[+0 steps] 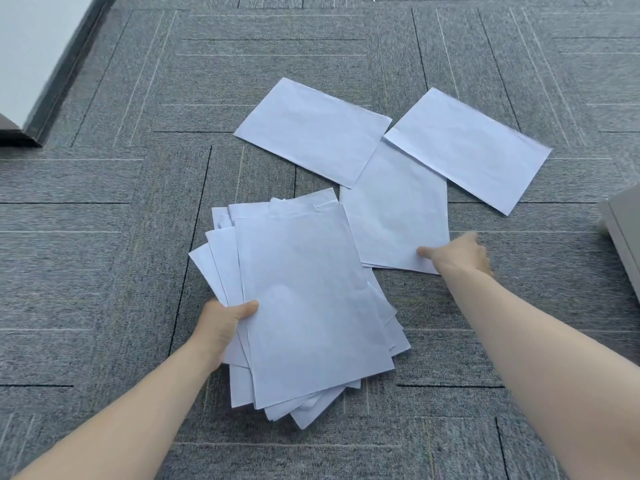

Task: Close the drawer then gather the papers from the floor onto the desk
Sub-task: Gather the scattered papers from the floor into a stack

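My left hand (225,325) grips the left edge of an untidy stack of white papers (308,306), thumb on top, low over the grey carpet. My right hand (460,254) pinches the near right corner of a loose white sheet (394,216) that lies flat on the floor just right of the stack. Two more white sheets lie beyond it: one (311,129) at the far centre, another (471,147) at the far right, each overlapping the pinched sheet's far end. The desk and the drawer are out of view.
Grey patterned carpet tiles (104,237) cover the floor. A dark skirting and pale wall panel (38,74) run along the top left. The corner of a light grey cabinet (623,233) juts in at the right edge.
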Demonstrator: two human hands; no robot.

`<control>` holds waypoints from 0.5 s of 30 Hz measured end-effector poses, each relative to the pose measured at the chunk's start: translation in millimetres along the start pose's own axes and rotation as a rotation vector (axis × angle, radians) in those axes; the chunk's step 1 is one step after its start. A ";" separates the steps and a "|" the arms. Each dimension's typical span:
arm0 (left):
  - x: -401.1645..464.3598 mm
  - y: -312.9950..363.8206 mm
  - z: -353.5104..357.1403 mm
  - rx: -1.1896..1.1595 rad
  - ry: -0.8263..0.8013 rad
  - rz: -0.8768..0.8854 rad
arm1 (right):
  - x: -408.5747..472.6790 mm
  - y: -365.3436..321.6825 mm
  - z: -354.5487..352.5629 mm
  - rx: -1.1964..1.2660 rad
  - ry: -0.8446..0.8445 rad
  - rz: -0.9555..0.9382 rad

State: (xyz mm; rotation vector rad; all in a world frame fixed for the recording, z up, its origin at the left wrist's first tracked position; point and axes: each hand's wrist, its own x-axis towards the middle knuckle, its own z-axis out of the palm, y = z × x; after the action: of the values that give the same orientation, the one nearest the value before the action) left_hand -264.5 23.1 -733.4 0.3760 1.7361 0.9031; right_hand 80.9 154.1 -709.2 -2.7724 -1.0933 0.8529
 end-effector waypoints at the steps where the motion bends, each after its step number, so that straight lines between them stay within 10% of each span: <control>1: 0.4 -0.3 -1.2 -0.003 0.001 -0.001 | -0.9 0.1 -0.6 -0.019 0.014 -0.001; 15: 3.0 1.3 -11.2 0.029 0.019 0.001 | 4.4 -0.3 3.8 0.056 -0.007 -0.020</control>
State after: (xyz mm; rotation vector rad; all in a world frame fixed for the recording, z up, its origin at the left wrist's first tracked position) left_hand -276.1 21.6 -733.1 0.3885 1.7681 0.8855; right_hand 81.5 156.5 -714.5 -2.7108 -1.0799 0.8776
